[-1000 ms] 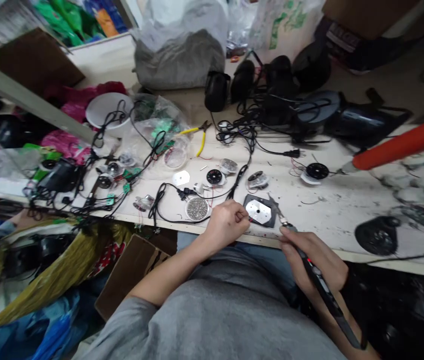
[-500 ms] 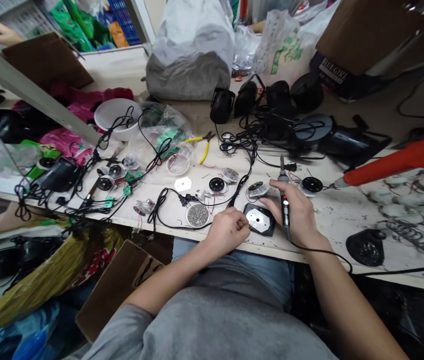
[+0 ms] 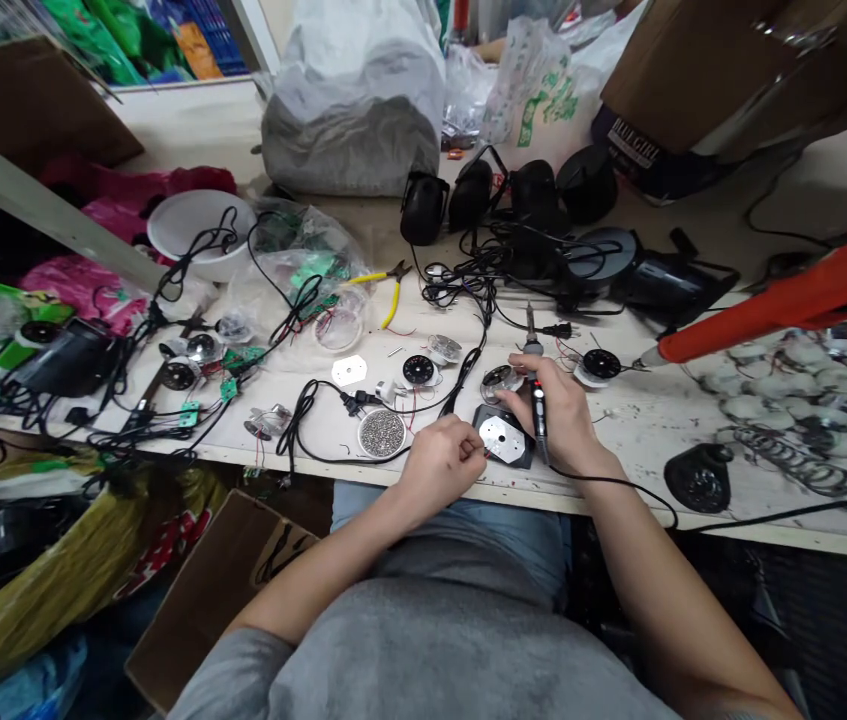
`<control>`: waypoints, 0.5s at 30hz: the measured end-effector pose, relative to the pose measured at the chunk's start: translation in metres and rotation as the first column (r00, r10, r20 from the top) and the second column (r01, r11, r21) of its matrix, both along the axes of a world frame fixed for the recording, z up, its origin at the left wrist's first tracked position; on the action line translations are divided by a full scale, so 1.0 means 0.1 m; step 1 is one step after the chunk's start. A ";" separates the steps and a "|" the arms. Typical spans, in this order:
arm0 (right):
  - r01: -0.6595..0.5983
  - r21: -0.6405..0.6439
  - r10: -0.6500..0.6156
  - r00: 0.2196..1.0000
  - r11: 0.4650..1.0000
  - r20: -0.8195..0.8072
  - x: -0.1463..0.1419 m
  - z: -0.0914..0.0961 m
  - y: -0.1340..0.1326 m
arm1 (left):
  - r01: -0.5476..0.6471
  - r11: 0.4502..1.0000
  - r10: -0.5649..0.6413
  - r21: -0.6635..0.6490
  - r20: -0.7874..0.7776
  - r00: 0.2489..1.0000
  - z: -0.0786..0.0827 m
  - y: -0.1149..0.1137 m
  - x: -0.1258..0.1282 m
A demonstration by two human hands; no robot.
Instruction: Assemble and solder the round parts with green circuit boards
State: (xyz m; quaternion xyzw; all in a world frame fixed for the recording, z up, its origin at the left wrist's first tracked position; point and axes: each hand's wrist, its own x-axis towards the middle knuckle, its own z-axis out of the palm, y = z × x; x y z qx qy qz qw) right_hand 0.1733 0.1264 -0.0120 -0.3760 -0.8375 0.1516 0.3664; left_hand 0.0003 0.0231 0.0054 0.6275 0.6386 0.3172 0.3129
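Note:
My right hand (image 3: 559, 420) is closed round a black soldering iron (image 3: 535, 385) whose tip points away from me, and its fingertips touch a small round speaker part (image 3: 499, 378). My left hand (image 3: 444, 462) is curled in a pinch at the near edge of the workbench, holding a thin red wire end beside a black square plate with a silver disc (image 3: 502, 437). That plate lies between my two hands. A round tin of solder bits (image 3: 382, 433) sits just left of my left hand.
The workbench (image 3: 640, 440) holds black cables, yellow-handled pliers (image 3: 391, 283), several small speaker discs (image 3: 418, 369), black speaker housings (image 3: 468, 195), a white bowl (image 3: 194, 228) and an orange tool (image 3: 775, 300) at right. A cardboard box (image 3: 205, 600) stands below the bench at left.
My right hand moved from below the bench edge forward onto the bench, turning the soldering iron tip away from me, and reached the small speaker part. My left hand stayed pinched by the plate.

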 end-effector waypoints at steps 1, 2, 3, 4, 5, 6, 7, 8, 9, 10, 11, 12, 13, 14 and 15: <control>0.002 0.006 -0.002 1.000 1.000 -0.011 0.01 -0.01 -0.01 | -0.001 1.000 0.001 -0.005 0.003 1.000 0.00 0.00 0.00; 0.009 0.012 -0.008 1.000 1.000 -0.019 0.01 -0.02 -0.02 | -0.003 1.000 0.003 -0.010 0.006 1.000 0.00 0.00 0.00; 0.017 0.017 -0.016 1.000 1.000 -0.025 0.02 -0.02 -0.03 | -0.004 1.000 0.005 -0.014 0.008 1.000 0.01 0.00 0.01; 0.026 0.022 -0.025 0.999 0.999 -0.029 0.03 -0.03 -0.04 | -0.007 1.000 0.007 -0.016 0.008 1.000 0.01 0.00 0.01; 0.037 0.026 -0.036 0.999 0.999 -0.033 0.03 -0.03 -0.04 | -0.010 1.000 0.010 -0.018 0.007 1.000 0.01 -0.01 0.01; 0.046 0.032 -0.045 0.998 0.998 -0.038 0.04 -0.03 -0.05 | -0.013 1.000 0.013 -0.019 0.004 1.000 0.01 -0.01 0.01; 0.052 0.037 -0.050 0.998 0.998 -0.043 0.04 -0.03 -0.05 | -0.015 1.000 0.015 -0.018 0.001 1.000 0.02 -0.01 0.01; 0.055 0.043 -0.052 0.997 0.998 -0.048 0.04 -0.04 -0.05 | -0.015 1.000 0.015 -0.018 -0.002 1.000 0.02 -0.01 0.01; 0.055 0.048 -0.053 0.997 0.997 -0.049 0.04 -0.04 -0.05 | -0.013 1.000 0.013 -0.018 -0.004 1.000 0.02 -0.01 0.01; 0.055 0.052 -0.052 0.998 0.997 -0.047 0.04 -0.05 -0.05 | -0.012 1.000 0.011 -0.018 -0.005 1.000 0.02 0.00 0.01; 0.052 0.056 -0.050 0.998 0.997 -0.043 0.04 -0.05 -0.05 | -0.011 1.000 0.010 -0.017 -0.006 1.000 0.02 0.00 0.01; 0.049 0.062 -0.047 0.998 0.997 -0.040 0.04 -0.06 -0.05 | -0.011 1.000 0.011 -0.017 -0.007 1.000 0.02 0.00 0.01; 0.047 0.070 -0.045 0.998 0.996 -0.041 0.04 -0.07 -0.05 | -0.012 1.000 0.012 -0.017 -0.008 1.000 0.02 0.00 0.01; 0.048 0.078 -0.045 0.998 0.996 -0.046 0.04 -0.07 -0.06 | -0.015 1.000 0.015 -0.016 -0.007 1.000 0.01 0.00 0.01; 0.055 0.083 -0.050 0.997 0.995 -0.054 0.04 -0.07 -0.06 | -0.017 1.000 0.017 -0.015 -0.005 1.000 0.01 0.00 0.02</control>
